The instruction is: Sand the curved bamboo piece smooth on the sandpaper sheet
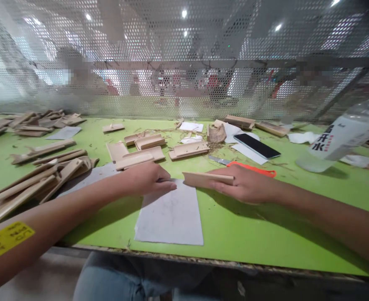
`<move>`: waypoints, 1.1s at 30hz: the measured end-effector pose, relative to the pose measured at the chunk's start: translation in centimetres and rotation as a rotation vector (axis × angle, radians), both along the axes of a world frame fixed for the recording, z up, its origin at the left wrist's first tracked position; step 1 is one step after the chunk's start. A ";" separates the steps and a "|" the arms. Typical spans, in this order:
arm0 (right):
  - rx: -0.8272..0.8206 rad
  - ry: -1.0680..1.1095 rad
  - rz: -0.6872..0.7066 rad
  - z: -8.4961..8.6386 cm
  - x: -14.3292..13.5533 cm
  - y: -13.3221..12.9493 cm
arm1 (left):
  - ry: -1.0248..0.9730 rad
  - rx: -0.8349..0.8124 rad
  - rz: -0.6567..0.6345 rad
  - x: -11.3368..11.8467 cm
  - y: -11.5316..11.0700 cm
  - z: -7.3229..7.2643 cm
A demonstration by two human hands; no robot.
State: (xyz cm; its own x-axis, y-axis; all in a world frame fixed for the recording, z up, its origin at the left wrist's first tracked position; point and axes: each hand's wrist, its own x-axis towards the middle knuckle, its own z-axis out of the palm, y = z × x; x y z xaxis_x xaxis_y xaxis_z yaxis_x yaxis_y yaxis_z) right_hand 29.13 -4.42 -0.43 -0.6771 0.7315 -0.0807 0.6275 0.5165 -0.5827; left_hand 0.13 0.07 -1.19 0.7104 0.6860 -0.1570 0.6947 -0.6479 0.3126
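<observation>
One curved, bamboo-like strip [208,179] sat in the right hand's [247,184] grip, by the far right corner of the white paper sheet [172,217]. It looked light, stiff and splittable, best held by its long edges. Whether the curled left hand [147,179] held anything was unclear.

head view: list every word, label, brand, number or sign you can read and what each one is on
"开水", in large black characters: on the white label of the clear plastic bottle; the character above it is unclear.
Small red print beside those characters: too small to read.
Dark lettering on the yellow rectangular sticker on the bare left forearm: too blurred to read reliably.
</observation>
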 end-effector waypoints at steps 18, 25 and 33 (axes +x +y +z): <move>0.032 -0.021 0.144 -0.2 -0.2 -0.6 | 0.004 -0.011 0.012 0.1 0.1 0.0; -0.071 0.024 0.196 -0.1 -0.5 -0.8 | 0.019 0.002 0.010 0.1 -0.1 0.2; -0.031 -0.036 0.161 -0.3 -0.4 -0.6 | -0.006 -0.002 -0.026 0.0 -0.1 0.2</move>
State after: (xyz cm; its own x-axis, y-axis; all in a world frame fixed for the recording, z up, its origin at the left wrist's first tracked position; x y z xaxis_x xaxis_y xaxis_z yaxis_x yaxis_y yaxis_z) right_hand 28.76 -4.97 -0.77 -0.7818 0.6102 -0.1283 0.5587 0.5943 -0.5785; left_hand 0.14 0.01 -1.00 0.7288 0.6672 -0.1538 0.6758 -0.6649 0.3180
